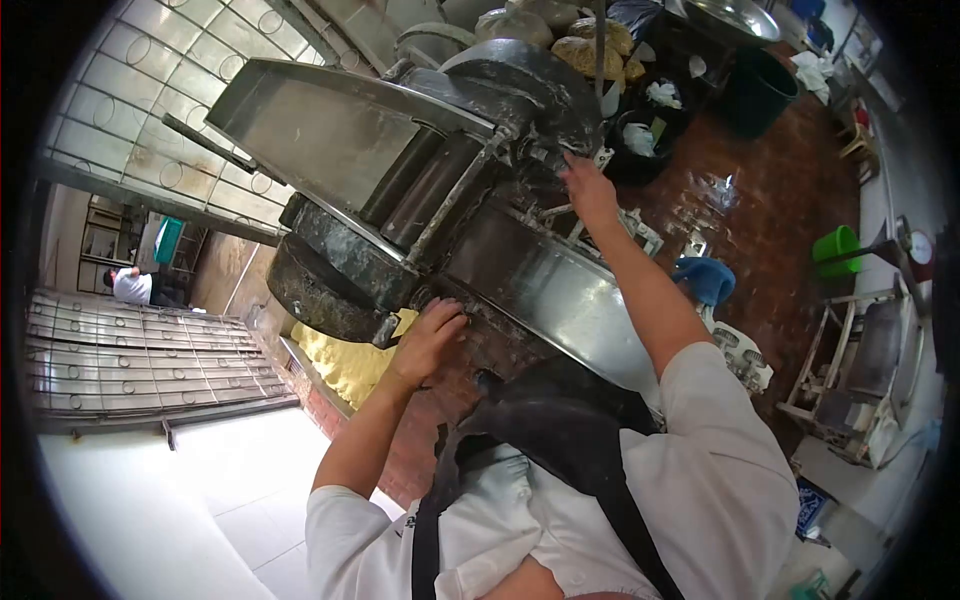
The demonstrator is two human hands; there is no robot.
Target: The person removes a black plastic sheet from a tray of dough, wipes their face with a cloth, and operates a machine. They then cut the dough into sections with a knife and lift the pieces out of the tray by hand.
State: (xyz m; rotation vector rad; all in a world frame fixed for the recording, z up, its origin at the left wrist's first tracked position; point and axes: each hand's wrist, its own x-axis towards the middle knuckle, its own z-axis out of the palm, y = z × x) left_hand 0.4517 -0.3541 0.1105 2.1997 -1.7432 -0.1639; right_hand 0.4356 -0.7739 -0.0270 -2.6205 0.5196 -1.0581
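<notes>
In front of me stands a large floury dough roller machine (480,150), with a metal feed tray (310,130) above its rollers (425,185) and a shiny metal outfeed tray (560,290) below. My left hand (432,335) is at the machine's near-left side, fingers curled at a dark knob (425,297) that they partly hide. On the opposite side, my right hand (588,190) reaches out with its fingers bent around a dark adjusting knob (545,155). The rollers and both trays carry no visible dough.
Yellow dough-like mass (340,360) lies in a bin beside the machine's left side. Filled bags (590,50), a dark green bucket (757,92) and a blue cloth (705,278) are to the right. Another person (132,287) is far left beyond the grille.
</notes>
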